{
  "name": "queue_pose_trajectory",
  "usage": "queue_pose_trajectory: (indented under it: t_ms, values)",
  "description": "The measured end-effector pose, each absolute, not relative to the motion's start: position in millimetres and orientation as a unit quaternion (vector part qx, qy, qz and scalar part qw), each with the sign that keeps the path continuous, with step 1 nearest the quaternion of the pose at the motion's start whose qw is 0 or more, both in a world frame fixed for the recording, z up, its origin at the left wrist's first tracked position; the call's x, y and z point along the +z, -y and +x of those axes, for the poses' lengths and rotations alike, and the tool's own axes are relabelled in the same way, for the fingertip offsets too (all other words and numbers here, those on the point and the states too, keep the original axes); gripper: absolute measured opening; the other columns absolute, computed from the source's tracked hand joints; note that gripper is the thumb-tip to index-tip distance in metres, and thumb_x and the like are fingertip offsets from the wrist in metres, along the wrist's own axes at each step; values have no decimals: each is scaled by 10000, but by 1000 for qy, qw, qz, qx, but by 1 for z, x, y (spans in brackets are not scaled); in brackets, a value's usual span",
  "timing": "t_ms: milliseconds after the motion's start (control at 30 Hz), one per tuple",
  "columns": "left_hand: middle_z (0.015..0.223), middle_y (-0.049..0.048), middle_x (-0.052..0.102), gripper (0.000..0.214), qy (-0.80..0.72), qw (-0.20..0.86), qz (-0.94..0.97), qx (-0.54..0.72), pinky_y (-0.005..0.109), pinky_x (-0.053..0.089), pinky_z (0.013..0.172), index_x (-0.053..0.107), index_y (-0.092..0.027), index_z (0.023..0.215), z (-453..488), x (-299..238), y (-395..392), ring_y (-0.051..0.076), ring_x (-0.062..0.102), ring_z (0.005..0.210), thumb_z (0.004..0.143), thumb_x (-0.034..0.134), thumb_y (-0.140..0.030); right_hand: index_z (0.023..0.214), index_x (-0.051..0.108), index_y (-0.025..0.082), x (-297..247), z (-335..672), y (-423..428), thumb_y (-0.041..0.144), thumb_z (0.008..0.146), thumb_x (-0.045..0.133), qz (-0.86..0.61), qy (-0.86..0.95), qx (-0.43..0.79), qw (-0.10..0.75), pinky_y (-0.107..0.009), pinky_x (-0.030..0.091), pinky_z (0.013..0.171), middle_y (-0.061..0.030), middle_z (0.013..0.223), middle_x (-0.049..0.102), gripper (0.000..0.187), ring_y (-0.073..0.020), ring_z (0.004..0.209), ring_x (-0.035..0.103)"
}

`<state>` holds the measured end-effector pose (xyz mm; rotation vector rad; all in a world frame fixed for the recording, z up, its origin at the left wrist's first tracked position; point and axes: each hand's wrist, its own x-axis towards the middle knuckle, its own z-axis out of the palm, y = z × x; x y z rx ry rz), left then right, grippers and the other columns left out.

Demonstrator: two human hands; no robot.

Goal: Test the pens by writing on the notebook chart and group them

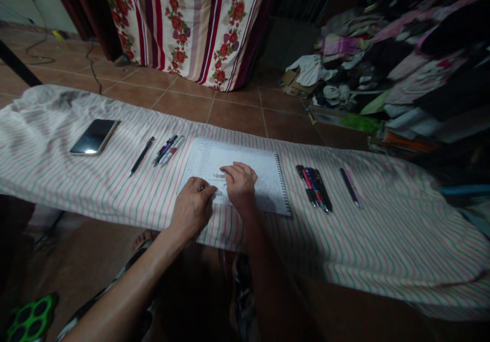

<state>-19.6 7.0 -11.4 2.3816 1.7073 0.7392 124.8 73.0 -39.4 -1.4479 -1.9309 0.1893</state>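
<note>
1. Evidently, the work sat midway along the striped cloth (pixel 383 245), where a spiral notebook (pixel 264 176) lay flat beneath both hands, its wire binding (pixel 282 185) toward the right.
2. Small slim pieces (pixel 218 193) lay on or just above the paper, close to the fingertips; their exact form was too small to tell.
3. The left hand (pixel 194 199) had its fingers drawn together beside those pieces; whether it was clamped on anything, I could not tell.
4. The right hand (pixel 241 182) curled over the notebook, forefinger reaching toward the left hand; its grip was equally unclear.
5. The pieces looked light, hard and smooth, probably apt to roll or slip, so a soft fingertip pinch at mid-length seemed best.
6. The notebook seemed light too, its paper bendy and easily creased; the stiffer bound edge, apart from the fingers, offered the surer hold.
</note>
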Motion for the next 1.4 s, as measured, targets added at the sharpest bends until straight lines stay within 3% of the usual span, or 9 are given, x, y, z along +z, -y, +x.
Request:
queue_pose_trajectory:
  t_ms: [300, 600, 800, 1000, 1267, 1400]
  values:
    - [854, 66, 595, 238, -578, 48, 781, 232, 318, 464, 749, 665, -191, 954, -21, -16, -8, 201, 500, 870, 837, 469, -124, 834, 693, 221, -34, 149, -80, 172, 790, 535, -508, 758, 54, 406, -375, 375, 959, -19, 887, 706, 171, -223, 1020, 538]
    - [903, 70, 602, 291, -583, 35, 784, 213, 339, 475, 768, 626, -186, 1068, -23, -18, -8, 217, 498, 887, 829, 469, -132, 743, 691, 208, -32, 178, -74, 207, 765, 566, -544, 728, 24, 416, -404, 401, 952, -51, 835, 688, 128, -236, 976, 556]
    - [954, 90, 608, 265, -576, 27, 778, 249, 359, 486, 805, 628, -171, 1046, -25, -18, -6, 227, 507, 930, 859, 441, -170, 732, 686, 207, -30, 185, -70, 208, 762, 566, -542, 722, 25, 430, -393, 423, 928, -52, 824, 687, 124, -231, 952, 569]
    - [1073, 102, 583, 288, -591, 18, 759, 274, 398, 470, 874, 600, -162, 1088, -47, -19, -2, 252, 490, 1014, 816, 518, -203, 738, 687, 197, -24, 191, -67, 199, 762, 570, -544, 715, 23, 439, -388, 436, 915, -56, 833, 692, 119, -229, 932, 585]
    - [1030, 97, 586, 245, -595, 36, 754, 276, 423, 455, 889, 661, -171, 989, -78, -24, -1, 253, 491, 1003, 803, 555, -291, 944, 667, 198, -9, 168, -55, 189, 784, 571, -493, 755, 69, 427, -323, 475, 814, -36, 918, 701, 186, -192, 872, 597]
    - [1004, 83, 592, 239, -601, 44, 748, 279, 416, 460, 874, 662, -195, 991, -78, -25, -1, 242, 495, 986, 815, 541, -301, 899, 677, 209, -9, 157, -54, 190, 791, 572, -471, 778, 90, 406, -333, 460, 835, -30, 896, 702, 152, -198, 881, 590]
